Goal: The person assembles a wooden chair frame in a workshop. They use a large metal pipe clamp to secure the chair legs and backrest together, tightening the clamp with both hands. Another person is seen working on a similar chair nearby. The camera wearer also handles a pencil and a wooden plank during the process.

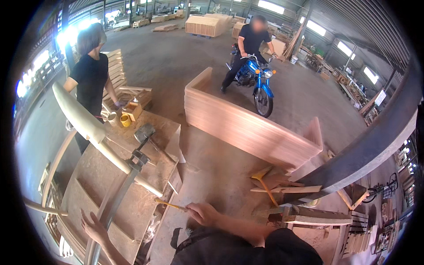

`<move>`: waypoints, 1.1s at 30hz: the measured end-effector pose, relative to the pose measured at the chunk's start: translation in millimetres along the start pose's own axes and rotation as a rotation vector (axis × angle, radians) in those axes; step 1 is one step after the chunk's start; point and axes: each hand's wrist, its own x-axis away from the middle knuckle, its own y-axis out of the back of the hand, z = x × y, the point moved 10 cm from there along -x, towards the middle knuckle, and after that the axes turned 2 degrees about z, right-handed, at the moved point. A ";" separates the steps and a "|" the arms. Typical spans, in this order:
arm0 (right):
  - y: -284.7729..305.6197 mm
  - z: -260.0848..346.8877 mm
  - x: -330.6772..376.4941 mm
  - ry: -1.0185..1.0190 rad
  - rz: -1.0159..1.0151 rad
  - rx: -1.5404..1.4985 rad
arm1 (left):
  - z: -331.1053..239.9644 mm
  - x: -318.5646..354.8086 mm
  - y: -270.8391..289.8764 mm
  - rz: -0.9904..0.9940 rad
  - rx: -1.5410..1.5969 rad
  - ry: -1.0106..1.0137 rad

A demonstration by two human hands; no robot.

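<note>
Holds yellow tool (171, 204) by one end in R hand (204, 214), prob. to leave tip free near pale wooden rail (112, 155); spreads L hand (93, 228) wide, empty, by metal bar (120, 197), poss. to steady.

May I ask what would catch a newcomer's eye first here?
Probably the shiny blue motorcycle, a black-shirted rider astride it, at upper centre, behind a long reddish wooden stack with curved ends. Nearer, at lower centre, the right hand grips a thin yellow stick-like tool near the dusty brown workbench.
</note>
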 end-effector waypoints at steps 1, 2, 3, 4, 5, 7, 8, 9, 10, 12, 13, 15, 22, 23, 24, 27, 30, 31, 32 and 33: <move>1.5 3.7 2.9 0.012 -0.027 0.009 | 3.6 -1.1 -8.4 0.067 -0.026 0.048; 4.0 7.7 4.6 0.024 -0.054 0.019 | 15.2 -2.7 -18.8 0.168 -0.032 0.144; 3.6 6.0 7.2 -0.028 -0.036 -0.008 | 25.0 -5.4 -24.3 0.170 -0.030 0.123; 5.8 12.6 8.7 -0.079 -0.015 -0.038 | 34.5 -9.8 -24.0 0.171 -0.033 0.105; 5.9 14.2 9.4 -0.129 0.007 -0.069 | 42.2 -10.6 -24.1 0.172 -0.038 0.087; 5.6 13.9 10.2 -0.152 0.024 -0.076 | 30.6 -19.6 -20.4 0.095 -0.057 0.032; 6.3 13.9 7.9 -0.155 0.032 -0.078 | 21.3 -24.9 -13.7 0.048 -0.066 0.008; 7.5 17.7 3.6 -0.120 0.023 -0.073 | 26.1 -24.0 -23.0 0.114 -0.068 0.052; 5.1 20.8 -0.5 -0.088 0.012 -0.073 | 28.7 -23.0 -34.6 0.183 -0.071 0.091; 3.8 34.9 -9.6 0.036 -0.023 -0.051 | 35.0 -20.5 -46.2 0.282 0.028 0.167; 6.5 44.3 -13.8 0.122 -0.048 -0.028 | 25.1 -20.6 -47.9 0.325 0.015 0.150; 8.0 59.1 -20.8 0.227 -0.076 -0.052 | 9.1 -20.8 -45.3 0.407 -0.026 0.115; 0.3 76.2 -31.5 0.171 0.056 -0.125 | 24.7 -17.3 -57.7 0.526 -0.100 0.216; 2.7 80.1 -31.2 0.200 0.034 -0.123 | 22.4 -17.4 -55.8 0.529 -0.100 0.219; 4.8 81.1 -30.6 0.208 0.019 -0.108 | 20.2 -17.1 -53.8 0.533 -0.100 0.222; 7.5 81.7 -29.4 0.205 -0.008 -0.092 | 11.4 -17.6 -49.1 0.584 -0.071 0.247; 6.6 80.3 -29.8 0.137 0.016 -0.129 | 23.4 -16.8 -53.7 0.568 -0.064 0.240; 7.1 81.1 -29.9 0.098 0.035 -0.135 | 19.9 -16.3 -52.8 0.575 -0.061 0.234; 6.6 79.8 -30.0 0.058 0.053 -0.141 | 13.6 -17.4 -51.2 0.583 -0.057 0.228; 10.4 85.6 -31.4 0.138 -0.003 -0.134 | 10.3 -17.0 -50.4 0.590 -0.054 0.222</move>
